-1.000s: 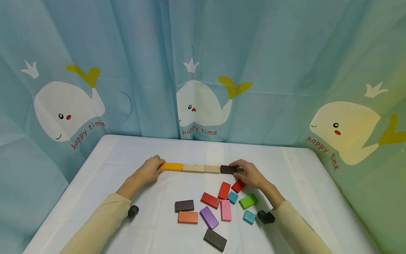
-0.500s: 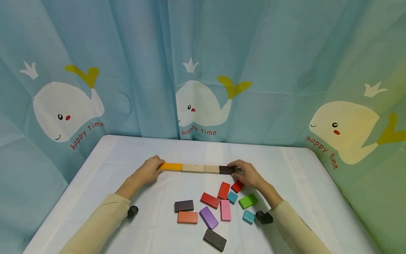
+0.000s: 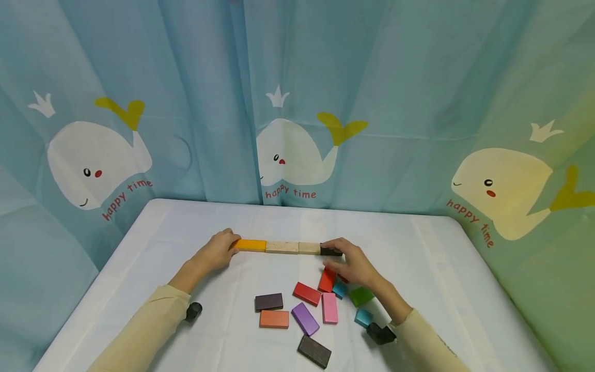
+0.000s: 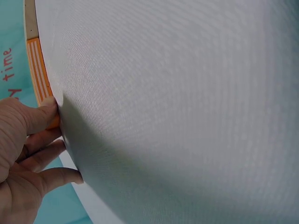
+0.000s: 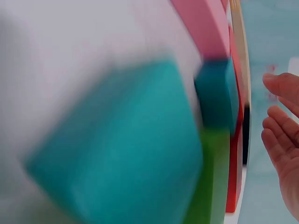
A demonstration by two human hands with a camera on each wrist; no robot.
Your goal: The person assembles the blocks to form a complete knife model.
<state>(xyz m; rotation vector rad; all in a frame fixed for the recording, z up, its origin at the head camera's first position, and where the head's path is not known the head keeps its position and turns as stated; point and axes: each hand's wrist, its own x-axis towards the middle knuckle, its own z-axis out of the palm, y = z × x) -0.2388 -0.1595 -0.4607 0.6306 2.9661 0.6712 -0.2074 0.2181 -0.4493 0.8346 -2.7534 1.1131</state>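
A straight row of blocks lies across the back of the table: an orange block (image 3: pixel 252 246), two beige blocks (image 3: pixel 282 248) and a dark block (image 3: pixel 332 252) at the right end. At the row's left end, my left hand (image 3: pixel 216 251) pinches the orange block; the left wrist view shows its thumb (image 4: pixel 46 105) on the near side. My right hand (image 3: pixel 357 264) hovers over the dark block's right end, thumb and fingers spread, holding nothing. In the right wrist view, that hand (image 5: pixel 286 126) is apart from the blocks. It partly hides a red block (image 3: pixel 327 279).
Loose blocks lie in front: another red (image 3: pixel 307 293), pink (image 3: pixel 329 308), purple (image 3: pixel 304 319), coral (image 3: pixel 274 319), dark ones (image 3: pixel 268 302), green (image 3: pixel 360 296) and blue (image 3: pixel 363 317). Black wrist devices (image 3: pixel 380 334) sit at both sleeves. A whale-print curtain (image 3: pixel 297 103) hangs behind the table.
My right hand has let go of the dark block, risen, and moved slightly left with its fingers spread. The left hand stays on the orange block, and the row looks unmoved.
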